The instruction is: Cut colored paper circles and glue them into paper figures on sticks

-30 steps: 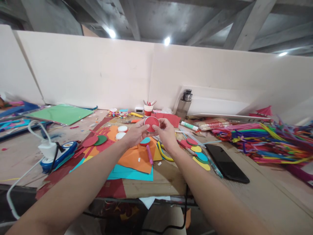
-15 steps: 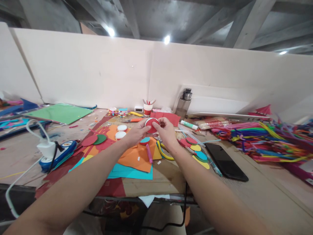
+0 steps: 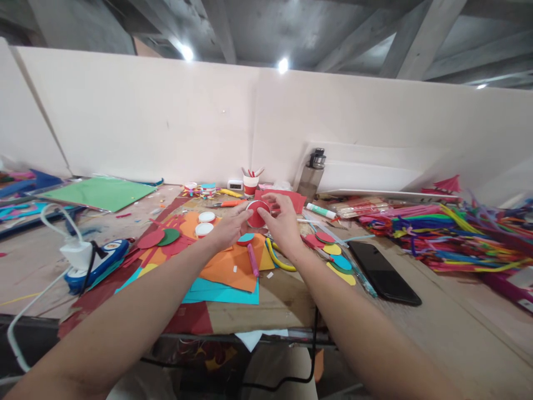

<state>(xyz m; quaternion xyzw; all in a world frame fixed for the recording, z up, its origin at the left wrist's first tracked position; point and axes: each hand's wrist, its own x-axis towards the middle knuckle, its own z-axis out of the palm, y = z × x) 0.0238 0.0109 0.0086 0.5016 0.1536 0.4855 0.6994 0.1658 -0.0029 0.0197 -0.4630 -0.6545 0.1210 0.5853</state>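
Between both hands, above the middle of the table, is a small round piece with a red face and a white rim (image 3: 257, 215). My left hand (image 3: 231, 225) grips its left side with thumb and fingers. My right hand (image 3: 283, 220) has its thumb pressed on the red face, its other fingers lifted and curved behind. Below them lie orange sheets (image 3: 229, 272), a pink marker (image 3: 252, 260) and a blue-topped round piece (image 3: 245, 238). Two white-topped round pieces (image 3: 204, 229) sit left of my left hand. A yellow curved strip (image 3: 281, 263) lies under my right wrist.
Right of the hands lie coloured paper discs (image 3: 341, 263), a black phone (image 3: 383, 272), a glue stick (image 3: 320, 210) and bundled pipe cleaners (image 3: 433, 230). A bottle (image 3: 311, 175) stands at the back. On the left are a blue power strip (image 3: 97, 264) with cables and a green sheet pack (image 3: 100, 191).
My right hand's fingers have lifted and opened away from the red round piece, while its thumb stays on the face. The left hand keeps its hold. The view has shifted slightly.
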